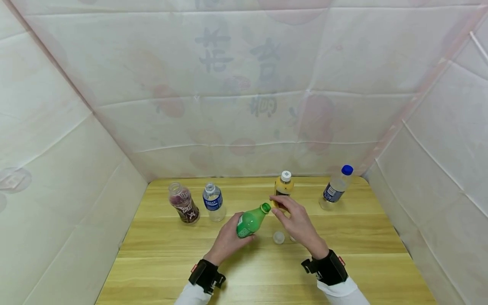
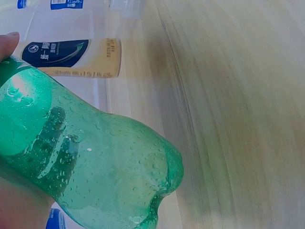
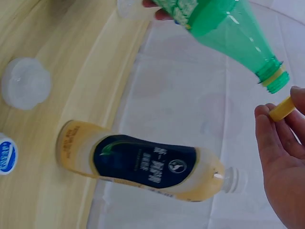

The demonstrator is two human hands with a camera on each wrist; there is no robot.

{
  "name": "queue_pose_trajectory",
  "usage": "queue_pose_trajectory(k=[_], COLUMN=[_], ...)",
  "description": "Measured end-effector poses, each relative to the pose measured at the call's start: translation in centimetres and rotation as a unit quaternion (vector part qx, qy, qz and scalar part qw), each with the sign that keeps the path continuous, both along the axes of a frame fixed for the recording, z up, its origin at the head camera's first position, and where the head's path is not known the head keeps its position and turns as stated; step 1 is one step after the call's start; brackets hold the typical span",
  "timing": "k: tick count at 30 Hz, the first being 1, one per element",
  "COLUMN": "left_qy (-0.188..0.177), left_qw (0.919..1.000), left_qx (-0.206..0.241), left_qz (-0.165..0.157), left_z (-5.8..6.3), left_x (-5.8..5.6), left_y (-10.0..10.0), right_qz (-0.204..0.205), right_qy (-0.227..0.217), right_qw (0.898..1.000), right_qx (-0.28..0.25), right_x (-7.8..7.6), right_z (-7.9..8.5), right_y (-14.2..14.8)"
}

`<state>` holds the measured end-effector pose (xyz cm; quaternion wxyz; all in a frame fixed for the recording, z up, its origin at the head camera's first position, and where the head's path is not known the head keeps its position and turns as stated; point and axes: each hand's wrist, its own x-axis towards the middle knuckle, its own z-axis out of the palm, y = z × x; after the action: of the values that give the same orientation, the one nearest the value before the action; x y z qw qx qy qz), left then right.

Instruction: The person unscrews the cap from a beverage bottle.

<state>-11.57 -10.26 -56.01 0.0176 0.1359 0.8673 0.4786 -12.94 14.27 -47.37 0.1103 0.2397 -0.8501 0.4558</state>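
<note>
My left hand (image 1: pixel 228 237) grips a green plastic bottle (image 1: pixel 249 222) round its body, tilted with its uncapped mouth pointing up and right. Water drops cling to its wall (image 2: pixel 114 162) in the left wrist view. With thumb and fingers, my right hand (image 1: pixel 299 222) pinches a yellow cap (image 3: pixel 282 109). In the right wrist view the cap is a small gap away from the threaded mouth of the green bottle (image 3: pixel 233 33). Behind the right hand stands a yellow drink bottle (image 1: pixel 284 185) with a white top and dark label (image 3: pixel 145 160), partly hidden in the head view.
A purple-tinted bottle (image 1: pixel 184 203) and a clear blue-labelled bottle (image 1: pixel 213 202) stand at the back left. At the back right is a clear bottle with a blue cap (image 1: pixel 347 170). A translucent cap (image 1: pixel 278 237) and a white cap with blue print (image 3: pixel 7 153) lie on the wooden table (image 1: pixel 267 279).
</note>
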Motion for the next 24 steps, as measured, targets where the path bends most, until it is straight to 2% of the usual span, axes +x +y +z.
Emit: queue_pose_trajectory(k=[6, 11, 17, 24], left_qy=[-0.003, 0.001, 0.007, 0.007], left_qw=[0.9998, 0.9995, 0.9990, 0.9987], left_qx=[0.013, 0.018, 0.020, 0.023], left_qz=[0.016, 0.026, 0.040, 0.044], left_z=[0.1, 0.2, 0.5, 0.5], left_x=[-0.1, -0.3, -0.5, -0.5], left_y=[-0.3, -0.5, -0.8, -0.9], right_qz=[-0.034, -0.053, -0.035, -0.024], right_qy=[0.001, 0.005, 0.010, 0.007], right_qw=[0.999, 0.998, 0.999, 0.996], right_qx=[0.010, 0.025, 0.032, 0.080], right_x=[0.1, 0.4, 0.8, 1.0], right_z=[-0.9, -2.3, -4.3, -6.4], right_y=[0.3, 0.4, 0.4, 0.3])
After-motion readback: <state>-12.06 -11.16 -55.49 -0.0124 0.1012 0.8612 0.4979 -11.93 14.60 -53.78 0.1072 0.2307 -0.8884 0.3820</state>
